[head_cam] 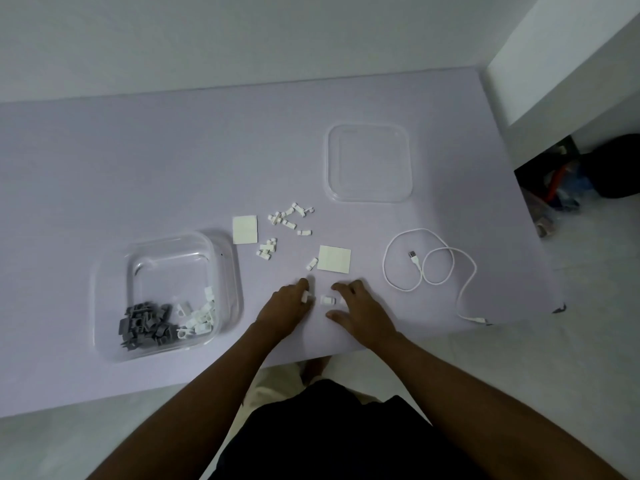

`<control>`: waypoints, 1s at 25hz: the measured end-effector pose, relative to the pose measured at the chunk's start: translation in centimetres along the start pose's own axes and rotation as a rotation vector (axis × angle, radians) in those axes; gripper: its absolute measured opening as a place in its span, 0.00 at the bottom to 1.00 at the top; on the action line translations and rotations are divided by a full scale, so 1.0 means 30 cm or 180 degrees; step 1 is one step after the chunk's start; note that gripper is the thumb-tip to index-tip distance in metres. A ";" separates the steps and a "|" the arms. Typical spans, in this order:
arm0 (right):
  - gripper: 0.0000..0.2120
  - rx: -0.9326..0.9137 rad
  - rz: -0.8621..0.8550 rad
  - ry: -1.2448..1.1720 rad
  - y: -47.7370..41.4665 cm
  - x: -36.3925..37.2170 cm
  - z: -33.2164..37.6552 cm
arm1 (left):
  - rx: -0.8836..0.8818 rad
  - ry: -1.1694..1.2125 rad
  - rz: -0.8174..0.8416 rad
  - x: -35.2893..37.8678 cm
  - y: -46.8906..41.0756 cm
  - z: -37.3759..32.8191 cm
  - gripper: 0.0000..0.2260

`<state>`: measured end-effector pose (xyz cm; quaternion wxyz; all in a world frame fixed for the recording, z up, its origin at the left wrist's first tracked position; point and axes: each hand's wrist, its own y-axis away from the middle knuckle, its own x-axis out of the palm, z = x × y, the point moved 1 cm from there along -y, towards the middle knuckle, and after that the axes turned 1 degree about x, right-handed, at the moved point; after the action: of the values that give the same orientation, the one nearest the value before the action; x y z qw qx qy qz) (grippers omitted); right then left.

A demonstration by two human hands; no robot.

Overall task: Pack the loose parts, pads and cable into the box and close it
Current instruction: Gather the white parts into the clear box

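A clear plastic box (228, 271) stands at the left, holding grey clips (143, 325) and white clips (201, 317). Its clear lid (369, 162) lies flat at the back right. Several loose white clips (287, 218) are scattered mid-table, one more (311, 263) beside a square pad (334, 258). A second pad (245, 229) lies by the box. The white cable (433, 265) is coiled at the right. My left hand (287, 306) pinches a white clip at its fingertips. My right hand (360, 310) rests on the table with fingers curled around a small white clip (328, 300).
The lilac table (138, 168) ends near my body; the cable's far plug (479, 319) lies at its front edge. A white wall stands behind. At the right, a white shelf unit with dark clutter (571, 174) beneath it sits on the floor.
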<state>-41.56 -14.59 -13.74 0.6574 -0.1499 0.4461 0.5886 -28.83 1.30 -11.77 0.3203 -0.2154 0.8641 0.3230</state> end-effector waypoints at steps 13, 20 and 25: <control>0.09 0.0132 -0.0184 -0.0923 -0.071 0.053 0.060 | -0.0354 0.0431 -0.0284 -0.062 0.050 0.018 0.11; 0.07 0.1028 -0.0074 -0.2944 -0.189 -0.031 0.258 | -0.0535 0.0988 -0.1353 -0.333 0.219 0.033 0.08; 0.05 0.0525 0.0221 -0.2927 -0.284 -0.021 0.527 | -0.1387 0.0621 -0.1388 -0.437 0.370 0.244 0.07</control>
<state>-27.30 -5.81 -7.26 0.7765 0.1942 0.1586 0.5782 -23.00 16.33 -2.31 0.2439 -0.4889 0.7348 0.4021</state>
